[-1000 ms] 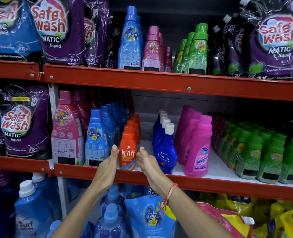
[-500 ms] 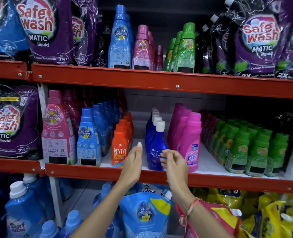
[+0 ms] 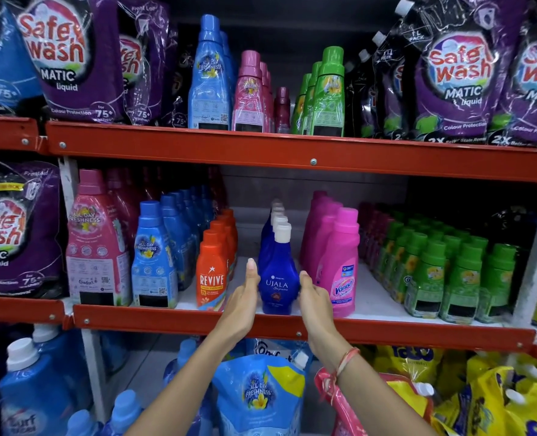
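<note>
The front Ujala bottle [image 3: 278, 286], at the shelf's [image 3: 166, 319] near edge, looks stiff, slick and liquid-heavy, best held round its wide lower body, where the flat left hand [image 3: 242, 297] presses and the curled right hand [image 3: 313, 294] cups it.

Front Ujala bottle [image 3: 278, 278] stands at the lip of your middle shelf [image 3: 166, 316], its row filed straight behind it. Revive bottle [image 3: 212, 278] just to its left, Vanish bottle [image 3: 342, 272] just to its right, each heading its own row. Your left hand [image 3: 245, 297] lies against its left side, your right hand [image 3: 311, 297] against its right. Refill pouch [image 3: 257, 394] sits on the shelf below, beneath your wrists
</note>
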### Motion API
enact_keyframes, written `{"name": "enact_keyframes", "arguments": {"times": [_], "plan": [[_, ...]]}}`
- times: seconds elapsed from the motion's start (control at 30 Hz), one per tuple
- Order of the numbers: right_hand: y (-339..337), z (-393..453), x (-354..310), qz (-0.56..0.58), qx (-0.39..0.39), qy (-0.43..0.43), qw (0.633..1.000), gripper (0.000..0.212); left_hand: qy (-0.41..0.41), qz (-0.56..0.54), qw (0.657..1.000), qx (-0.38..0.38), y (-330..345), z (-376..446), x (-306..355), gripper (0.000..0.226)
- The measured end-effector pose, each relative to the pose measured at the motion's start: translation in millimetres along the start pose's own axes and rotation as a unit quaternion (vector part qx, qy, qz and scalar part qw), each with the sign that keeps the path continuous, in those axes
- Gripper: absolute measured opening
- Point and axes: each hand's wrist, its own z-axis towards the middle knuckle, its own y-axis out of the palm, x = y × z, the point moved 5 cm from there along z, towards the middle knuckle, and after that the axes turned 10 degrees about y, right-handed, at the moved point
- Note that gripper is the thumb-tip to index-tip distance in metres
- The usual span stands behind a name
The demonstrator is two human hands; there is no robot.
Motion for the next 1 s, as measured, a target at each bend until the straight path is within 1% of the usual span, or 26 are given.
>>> {"name": "enact_keyframes", "arguments": {"times": [0.1,0.2,0.27,0.37,0.43,0.47,0.5,0.53,0.57,0.6,0.67,0.7,0.77,0.83,0.9,0.97,1.0], "plan": [[-0.4,4.7,-1.0,0.005,0.0,-0.005,1.0,0.042,0.006,-0.008,1.0,0.008,-1.3,-5.6,6.0,0.125],[-2.1,3.9,-4.4,-0.003,0.007,-0.024,1.0,0.041,0.0,0.004,1.0,0.009,-1.6,-8.1,8.7,0.11],[-2.5,3.2,-5.6,-0.003,0.005,-0.026,1.0,0.041,-0.002,0.011,1.0,0.004,-0.5,-8.4,9.0,0.105],[-3.3,1.7,-7.6,-0.018,-0.002,-0.025,1.0,0.041,-0.003,0.02,1.0,0.004,0.0,-8.3,6.9,0.109],[-3.4,1.3,-8.4,-0.06,-0.011,-0.044,0.997,0.043,0.008,0.022,1.0,0.007,0.1,-9.3,6.3,0.114],[-4.7,0.2,-10.4,-0.106,-0.006,-0.072,0.992,0.045,0.016,0.026,0.999,0.015,-0.5,-9.7,6.1,0.112],[-7.2,-2.0,-13.2,-0.151,0.01,-0.115,0.982,0.048,0.035,0.029,0.998,0.031,-1.1,-11.1,8.2,0.103],[-11.7,-5.3,-17.1,-0.179,0.038,-0.168,0.969,0.05,0.064,0.031,0.996,0.052,-0.3,-13.4,12.8,0.085],[-18.9,-8.6,-21.0,-0.183,0.074,-0.221,0.955,0.05,0.089,0.038,0.992,0.081,0.6,-16.5,18.7,0.065],[-28.0,-10.9,-24.6,-0.168,0.114,-0.267,0.942,0.048,0.111,0.045,0.986,0.113,1.5,-18.4,22.8,0.052],[-46.6,-7.1,-27.4,-0.133,0.171,-0.323,0.921,0.046,0.145,0.073,0.974,0.155,4.9,-20.4,29.7,0.05],[-54.7,-1.0,-26.3,-0.121,0.182,-0.333,0.917,0.044,0.159,0.091,0.971,0.156,8.9,-19.2,32.1,0.047],[-69.9,12.6,-20.2,-0.101,0.209,-0.329,0.915,0.041,0.172,0.113,0.971,0.125,22.3,-14.4,34.6,0.035],[-82.0,26.2,-12.7,-0.093,0.226,-0.294,0.924,0.037,0.166,0.115,0.976,0.076,38.8,-11.1,37.1,0.031],[-87.1,41.6,-3.5,-0.095,0.205,-0.236,0.945,0.038,0.139,0.117,0.983,0.019,55.8,-10.9,39.0,0.036],[-88.9,53.7,3.3,-0.097,0.162,-0.156,0.97,0.051,0.091,0.099,0.99,-0.031,70.5,-12.4,38.7,0.049],[-89.0,57.0,5.4,-0.098,0.141,-0.121,0.978,0.057,0.066,0.088,0.993,-0.051,76.7,-13.1,38.0,0.059]]}}
